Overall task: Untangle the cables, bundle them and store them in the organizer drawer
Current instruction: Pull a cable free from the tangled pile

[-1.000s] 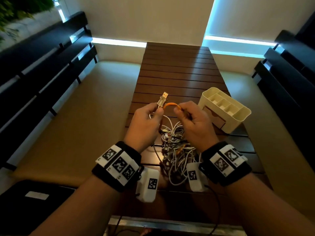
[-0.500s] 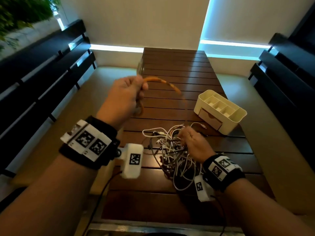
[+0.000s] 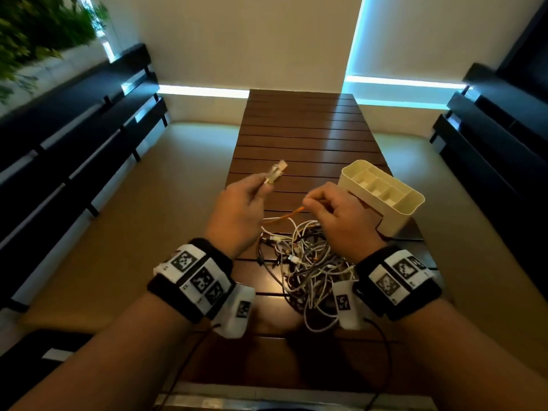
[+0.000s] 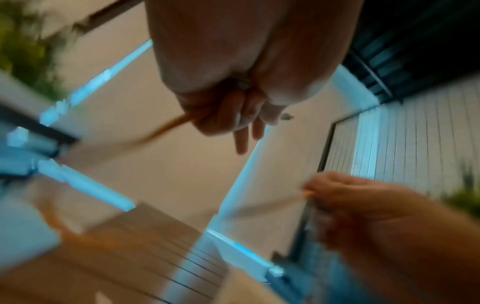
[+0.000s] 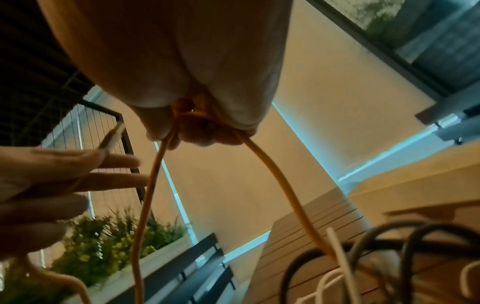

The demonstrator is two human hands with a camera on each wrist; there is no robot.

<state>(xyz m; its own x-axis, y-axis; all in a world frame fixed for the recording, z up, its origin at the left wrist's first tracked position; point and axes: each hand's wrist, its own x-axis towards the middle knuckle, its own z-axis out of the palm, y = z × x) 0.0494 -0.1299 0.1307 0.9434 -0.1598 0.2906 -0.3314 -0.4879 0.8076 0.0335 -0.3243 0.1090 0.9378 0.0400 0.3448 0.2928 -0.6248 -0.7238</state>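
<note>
A tangle of white, grey and dark cables (image 3: 308, 262) lies on the slatted wooden table (image 3: 302, 129). My left hand (image 3: 240, 209) pinches the orange cable (image 3: 284, 216) just below its USB plug (image 3: 275, 172), which points up and away. My right hand (image 3: 341, 215) grips the same orange cable (image 5: 153, 185) further along, just above the tangle. In the right wrist view the cable hangs from my curled fingers (image 5: 197, 131) in two strands, one of which drops to the pile. The left wrist view is blurred and shows my left fingers (image 4: 226, 117) curled round the cable.
A cream organizer (image 3: 382, 194) with open top compartments stands on the table right of my right hand; its drawer front is hidden. Dark slatted benches (image 3: 68, 137) with tan cushions (image 3: 142, 226) flank the table. A planter (image 3: 38, 31) sits at the far left.
My left hand, raised far to the left with the orange cable half a second ago, has come back down toward the pile. My right hand has lifted off the tangle and taken the orange cable.
</note>
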